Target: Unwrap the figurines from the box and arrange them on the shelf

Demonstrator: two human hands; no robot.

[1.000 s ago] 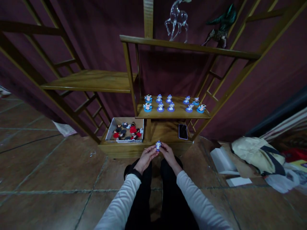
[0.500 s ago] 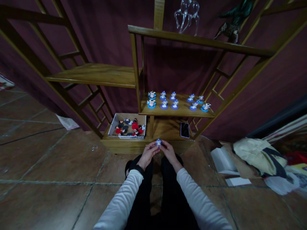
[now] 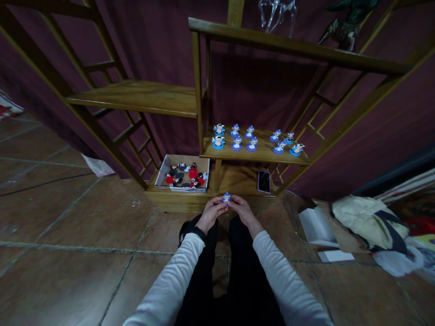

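Between my fingertips, a small purple-and-white figurine (image 3: 226, 198) is held upright in front of the low shelf. My left hand (image 3: 212, 211) pinches it from the left, and my right hand (image 3: 244, 210) grips its right side. Several similar purple figurines (image 3: 252, 144) stand in two rows on the middle shelf (image 3: 258, 156), with pink-and-blue figurines (image 3: 218, 143) at both ends. Lower left, a shallow cardboard box (image 3: 165, 184) contains several red and black figurines (image 3: 193, 174), lying jumbled.
A phone (image 3: 263, 181) lies on the lower shelf at the right. Above stand a clear glass animal (image 3: 277, 13) and a dark statue (image 3: 350, 25). On the floor to the right are a white box (image 3: 317, 227) and a beige bag (image 3: 363, 217). A cable (image 3: 47, 183) runs across the left floor.
My view has tilted slightly, so the shelves sit higher and a little further right. Both hands still hold the purple-and-white figurine, raised slightly in view.
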